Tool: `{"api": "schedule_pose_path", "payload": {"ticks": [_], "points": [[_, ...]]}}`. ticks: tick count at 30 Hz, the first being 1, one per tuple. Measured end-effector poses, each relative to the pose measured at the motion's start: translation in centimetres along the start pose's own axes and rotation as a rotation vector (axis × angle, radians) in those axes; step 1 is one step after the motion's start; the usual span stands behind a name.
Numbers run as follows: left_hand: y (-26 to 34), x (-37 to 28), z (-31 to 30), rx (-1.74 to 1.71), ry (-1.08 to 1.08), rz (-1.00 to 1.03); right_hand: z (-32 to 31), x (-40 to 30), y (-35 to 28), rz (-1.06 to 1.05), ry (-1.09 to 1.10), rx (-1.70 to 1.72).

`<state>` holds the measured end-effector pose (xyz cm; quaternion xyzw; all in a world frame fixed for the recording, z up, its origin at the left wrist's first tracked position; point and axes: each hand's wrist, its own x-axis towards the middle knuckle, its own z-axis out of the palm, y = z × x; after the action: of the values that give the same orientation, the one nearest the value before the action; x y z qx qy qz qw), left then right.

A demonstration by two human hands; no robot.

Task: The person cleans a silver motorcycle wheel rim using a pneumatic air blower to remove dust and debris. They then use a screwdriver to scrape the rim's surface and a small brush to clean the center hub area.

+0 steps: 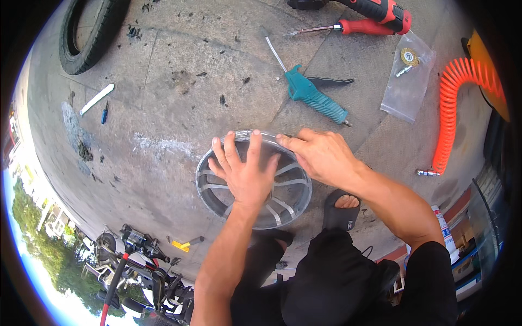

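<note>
A silver spoked wheel rim [306, 199] stands in front of me on the concrete, tilted, near my feet. Across its upper part spreads my left hand [247, 175], fingers apart and fingertips resting on the far edge; the thumb is blurred and clear of the edge. My right hand [322, 157] is curled at the rim's upper right. A small dark object [288, 135] shows by its index finger, mostly hidden, so its kind is unclear. Beyond the rim lies a teal air blow gun [316, 100] with a black lever and a thin metal nozzle.
A tire [87, 49] lies far left, near a white strip [97, 100] and small blue screwdriver [105, 113]. Upper right are a red-handled tool [363, 27], a black-and-red power tool [381, 11], a bagged wire wheel brush [409, 57] and orange coiled hose [446, 118]. Motorbikes [151, 277] stand lower left.
</note>
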<state>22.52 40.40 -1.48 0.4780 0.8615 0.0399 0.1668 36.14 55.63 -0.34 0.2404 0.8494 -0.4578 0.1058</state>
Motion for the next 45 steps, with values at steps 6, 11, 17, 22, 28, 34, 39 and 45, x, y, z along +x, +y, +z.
{"api": "schedule_pose_path", "payload": {"ticks": [6,11,17,22,28,34,39,45], "points": [[-1.1,-0.9,0.4,-0.083,-0.077,0.461,1.6,-7.5,0.1,0.184,0.078,0.039],[-2.2,0.2,-2.7,0.029,0.025,-0.140,3.5,-9.9,-0.5,0.302,0.158,0.126],[-3.6,-0.6,-1.2,0.087,0.104,-0.073,4.8,-9.8,-0.8,0.287,0.229,0.198],[-3.9,-0.3,-0.5,0.037,0.152,-0.034,5.7,-7.9,-0.1,0.214,0.297,0.184],[-3.7,-0.5,-0.4,0.069,0.124,-0.064,6.0,-9.3,-0.9,0.287,0.264,0.256],[-3.6,-0.6,-0.6,0.054,0.127,-0.059,6.8,-12.1,-0.8,0.356,0.221,0.251],[-3.6,-0.4,-0.3,0.023,0.114,-0.071,7.4,-9.0,-0.4,0.288,0.357,0.305],[-3.5,-0.4,-0.5,0.034,0.109,-0.076,5.8,-8.1,-0.2,0.254,0.312,0.252]]}}
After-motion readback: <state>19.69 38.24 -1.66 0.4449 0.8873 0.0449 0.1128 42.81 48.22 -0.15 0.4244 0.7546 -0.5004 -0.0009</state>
